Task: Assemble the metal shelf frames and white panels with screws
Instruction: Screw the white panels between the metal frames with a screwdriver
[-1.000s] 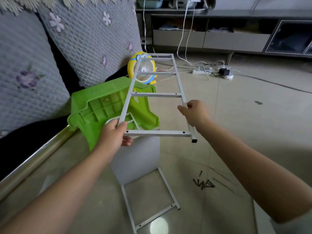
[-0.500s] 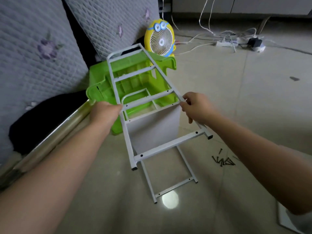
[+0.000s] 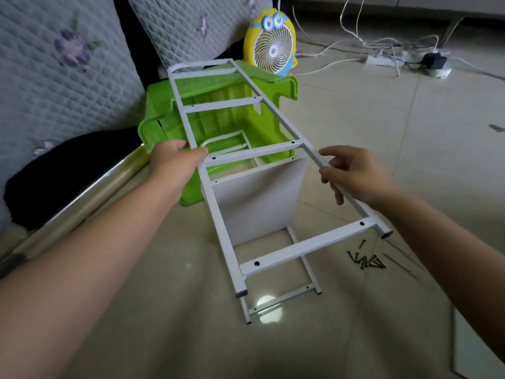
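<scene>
I hold a white ladder-shaped metal frame (image 3: 302, 248) flat above a white panel (image 3: 259, 198) that stands upright on the floor. My left hand (image 3: 175, 160) grips the frame's left rail beside a crossbar. My right hand (image 3: 352, 173) holds the right rail, thumb under it and forefinger stretched out. A second metal frame (image 3: 284, 299) lies on the floor under the panel. Several black screws (image 3: 366, 261) lie in a small heap on the tiles at the right.
An overturned green plastic stool (image 3: 218, 105) sits behind the panel, with a yellow cartoon fan (image 3: 270, 45) beyond it. Quilted grey cushions (image 3: 54, 77) and a metal bar (image 3: 82, 201) are at the left. A power strip with cables (image 3: 396, 58) lies at the far right.
The frame has come down from a raised position and now lies over the upright panel. The view has tilted down towards the floor. My right forefinger has lifted off the rail.
</scene>
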The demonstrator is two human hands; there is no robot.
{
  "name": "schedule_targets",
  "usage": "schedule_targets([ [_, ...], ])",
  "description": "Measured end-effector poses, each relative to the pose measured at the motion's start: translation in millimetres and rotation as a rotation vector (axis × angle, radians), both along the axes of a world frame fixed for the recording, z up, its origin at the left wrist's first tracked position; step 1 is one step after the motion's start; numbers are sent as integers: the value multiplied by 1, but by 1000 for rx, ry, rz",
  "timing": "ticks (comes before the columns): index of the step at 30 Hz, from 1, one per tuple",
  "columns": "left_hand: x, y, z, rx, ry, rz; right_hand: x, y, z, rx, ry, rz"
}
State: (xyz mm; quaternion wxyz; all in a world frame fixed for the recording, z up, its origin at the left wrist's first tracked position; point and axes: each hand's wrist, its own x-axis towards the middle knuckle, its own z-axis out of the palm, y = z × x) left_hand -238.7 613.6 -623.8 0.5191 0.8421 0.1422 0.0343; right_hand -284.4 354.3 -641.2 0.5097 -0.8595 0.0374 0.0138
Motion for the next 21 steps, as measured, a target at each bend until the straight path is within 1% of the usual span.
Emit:
schedule_targets([
  [3, -14, 3, -6, 53, -3, -15, -9, -1, -5, -24, 7, 60],
  [5, -19, 7, -16, 93, 16, -22, -9, 3, -8, -1, 30, 79],
  [9, -19, 4, -21, 63, 44, -56, 7, 9, -6, 10, 87, 30],
  [12, -15, 3, -23, 162, 19, -67, 20, 9, 0, 63, 171, 37],
  [15, -14, 2, -21, 230, 65, -49, 28, 14, 2, 38, 177, 27],
  [17, -14, 4, -20, 149, 74, -28, 29, 20, 0, 33, 161, -14],
  [19, -22, 5, -16, -25, 80, -57, 29, 24, -3, 81, 149, -56],
  [20, -27, 6, -15, -66, 89, -92, 28, 25, -3, 96, 146, -67],
  [21, -31, 8, -12, -44, 96, -138, 28, 26, -2, 96, 145, -72],
])
